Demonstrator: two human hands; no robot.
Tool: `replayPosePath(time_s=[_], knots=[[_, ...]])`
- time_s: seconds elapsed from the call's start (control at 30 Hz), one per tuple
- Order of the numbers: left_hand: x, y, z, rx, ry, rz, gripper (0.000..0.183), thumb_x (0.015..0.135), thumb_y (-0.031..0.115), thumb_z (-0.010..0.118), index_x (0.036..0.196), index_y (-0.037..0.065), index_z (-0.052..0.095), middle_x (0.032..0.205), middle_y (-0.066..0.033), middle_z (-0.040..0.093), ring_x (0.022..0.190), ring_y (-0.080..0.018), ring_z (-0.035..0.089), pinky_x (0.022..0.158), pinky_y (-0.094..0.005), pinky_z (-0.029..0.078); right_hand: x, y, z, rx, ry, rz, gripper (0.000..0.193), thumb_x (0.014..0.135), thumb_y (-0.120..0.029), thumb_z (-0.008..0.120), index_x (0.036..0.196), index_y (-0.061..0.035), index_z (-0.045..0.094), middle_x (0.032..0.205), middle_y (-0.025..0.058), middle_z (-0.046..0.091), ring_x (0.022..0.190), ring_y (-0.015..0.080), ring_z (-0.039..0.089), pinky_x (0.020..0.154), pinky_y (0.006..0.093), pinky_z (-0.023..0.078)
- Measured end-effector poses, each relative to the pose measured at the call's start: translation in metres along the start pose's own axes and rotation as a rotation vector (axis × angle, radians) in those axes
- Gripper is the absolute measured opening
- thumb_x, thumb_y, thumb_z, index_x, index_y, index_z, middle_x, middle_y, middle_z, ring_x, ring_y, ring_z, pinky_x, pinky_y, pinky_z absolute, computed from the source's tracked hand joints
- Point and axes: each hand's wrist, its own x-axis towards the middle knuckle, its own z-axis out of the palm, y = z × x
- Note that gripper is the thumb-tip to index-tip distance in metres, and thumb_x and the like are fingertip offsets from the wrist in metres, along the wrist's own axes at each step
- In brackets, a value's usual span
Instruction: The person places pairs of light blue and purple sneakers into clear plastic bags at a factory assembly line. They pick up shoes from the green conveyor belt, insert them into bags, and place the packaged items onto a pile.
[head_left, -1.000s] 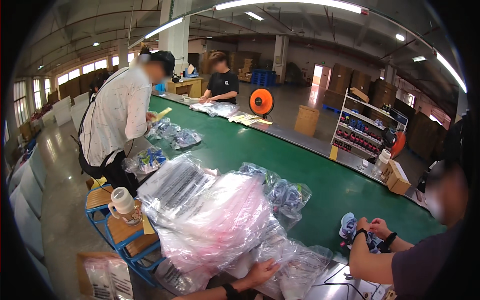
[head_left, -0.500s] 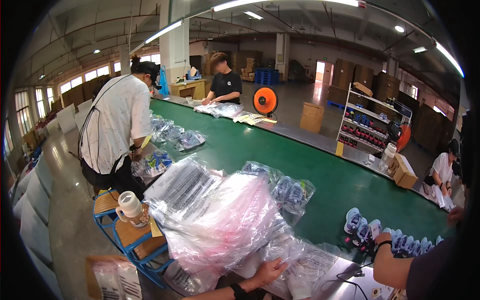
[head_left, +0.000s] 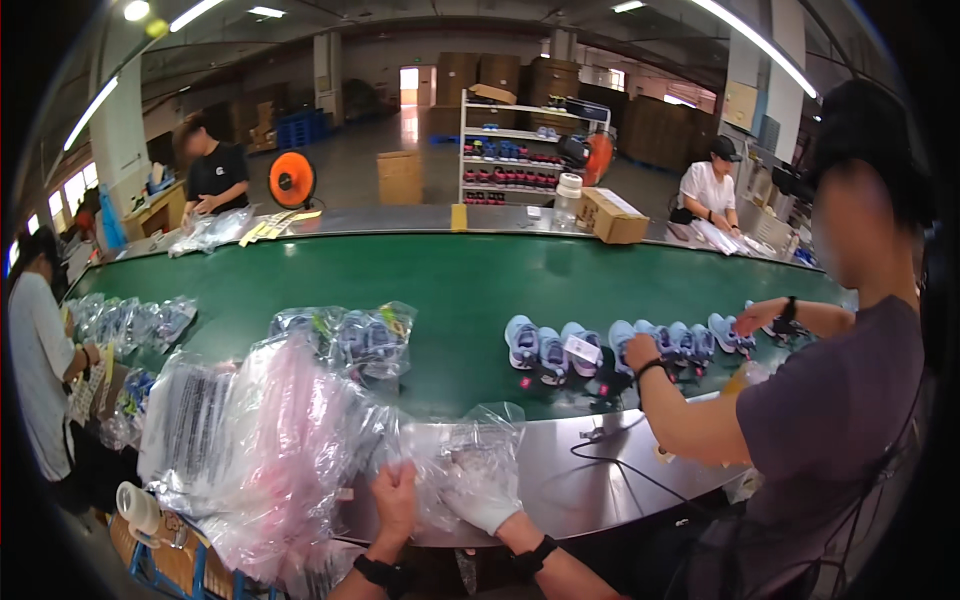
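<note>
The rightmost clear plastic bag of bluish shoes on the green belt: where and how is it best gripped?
Probably around the bluish shoes, through the clear plastic bag, from above and right: the film looks slack, and a pinkish heap of clear bags lies near left, bare green belt right.

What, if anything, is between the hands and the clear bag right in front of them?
Nothing visible blocks either hand. The bare left hand is at the left side of the clear bag; the white-gloved right hand is at its lower part. Whether that hand is inside or under it, I can't tell.
</note>
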Motion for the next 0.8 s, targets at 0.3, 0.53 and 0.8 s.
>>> replayPosePath(time_s=[0.3, 0.53, 0.8], knots=[[0.077, 0.127, 0.012, -0.022, 0.103, 0.262, 0.028, 0.089, 0.013, 0.061, 0.069, 0.008, 0.042, 0.064, 0.0085, 0.035, 0.059, -0.0026, 0.028, 0.050, -0.0217, 0.023, 0.019, -0.048, -0.143, 0.454, 0.144, -0.281, 0.023, 0.086, -0.015, 0.058, 0.103, -0.0003, 0.062, 0.091, 0.0151, 0.064, 0.083, 0.0243, 0.062, 0.073, 0.0323, 0.049], [0.085, 0.115, 0.025, -0.067, 0.088, 0.200, 0.028, 0.090, 0.012, 0.061, 0.068, 0.010, 0.043, 0.063, 0.0094, 0.033, 0.059, -0.0011, 0.026, 0.049, -0.0221, 0.021, 0.064, 0.052, -0.151, 0.212, 0.643, 0.092, 0.031, 0.083, -0.030, 0.064, 0.106, -0.0084, 0.063, 0.086, 0.0111, 0.065, 0.077, 0.0224, 0.063, 0.067, 0.0349, 0.049], [0.086, 0.103, 0.028, -0.033, 0.047, 0.145, 0.026, 0.089, 0.012, 0.061, 0.069, 0.008, 0.045, 0.061, 0.0093, 0.035, 0.055, -0.0014, 0.028, 0.047, -0.0231, 0.020, 0.149, 0.145, -0.108, -0.484, 0.151, 0.492, 0.045, 0.074, -0.054, 0.062, 0.100, -0.0179, 0.064, 0.087, 0.0106, 0.066, 0.087, 0.0291, 0.063, 0.079, 0.0408, 0.046]])
